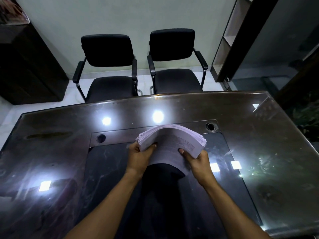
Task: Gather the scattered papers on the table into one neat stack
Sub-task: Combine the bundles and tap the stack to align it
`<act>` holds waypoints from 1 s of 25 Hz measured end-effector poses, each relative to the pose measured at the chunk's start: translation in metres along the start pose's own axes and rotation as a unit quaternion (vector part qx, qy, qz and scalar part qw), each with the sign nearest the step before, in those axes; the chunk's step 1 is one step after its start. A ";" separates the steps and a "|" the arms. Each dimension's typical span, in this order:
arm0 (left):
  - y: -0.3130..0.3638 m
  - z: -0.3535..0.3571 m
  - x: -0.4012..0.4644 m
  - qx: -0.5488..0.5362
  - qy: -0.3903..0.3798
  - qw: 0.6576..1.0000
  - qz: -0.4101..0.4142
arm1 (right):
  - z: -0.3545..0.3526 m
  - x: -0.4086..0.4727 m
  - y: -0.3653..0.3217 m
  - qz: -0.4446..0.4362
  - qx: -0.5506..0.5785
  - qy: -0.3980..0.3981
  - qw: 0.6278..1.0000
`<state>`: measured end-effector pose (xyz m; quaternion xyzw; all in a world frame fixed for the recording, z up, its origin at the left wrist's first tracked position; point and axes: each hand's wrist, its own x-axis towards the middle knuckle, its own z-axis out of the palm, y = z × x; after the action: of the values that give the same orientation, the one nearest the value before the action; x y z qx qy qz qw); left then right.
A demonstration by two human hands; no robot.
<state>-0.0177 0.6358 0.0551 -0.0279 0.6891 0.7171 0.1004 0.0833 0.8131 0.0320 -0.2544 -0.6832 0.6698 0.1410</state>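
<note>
- my left hand [140,156] and right hand [198,160] each grip a near corner of the paper stack [170,140]
- stack arches up between them, long axis left-right, fanned edges drooping toward the table [60,161]

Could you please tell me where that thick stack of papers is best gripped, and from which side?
Grip the stack of papers at its two opposite side edges, coming in from left and right, as the left hand and right hand do now. Its middle arches upward while the fanned edges droop, so a one-sided grip would probably let the sheets splay.
</note>
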 end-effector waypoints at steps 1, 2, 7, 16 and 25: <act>0.001 0.000 0.000 -0.005 -0.007 1.000 -0.008 | 0.000 0.001 0.001 0.007 -0.002 0.000 1.000; 0.000 0.001 0.000 -0.008 -0.013 1.000 -0.017 | 0.002 0.001 0.002 0.013 -0.004 0.002 1.000; -0.013 -0.001 -0.001 -0.013 -0.038 0.998 -0.045 | 0.000 0.001 0.010 0.009 -0.040 0.002 0.999; -0.027 -0.010 0.004 0.052 -0.063 0.995 -0.054 | -0.003 0.006 0.012 0.030 -0.060 -0.007 0.998; -0.023 -0.011 0.013 0.108 -0.092 0.988 -0.066 | -0.012 0.033 -0.025 0.025 -0.054 -0.070 0.996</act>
<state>-0.0278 0.6265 0.0298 0.0041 0.7472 0.6294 0.2133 0.0581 0.8414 0.0523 -0.2312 -0.7200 0.6513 0.0620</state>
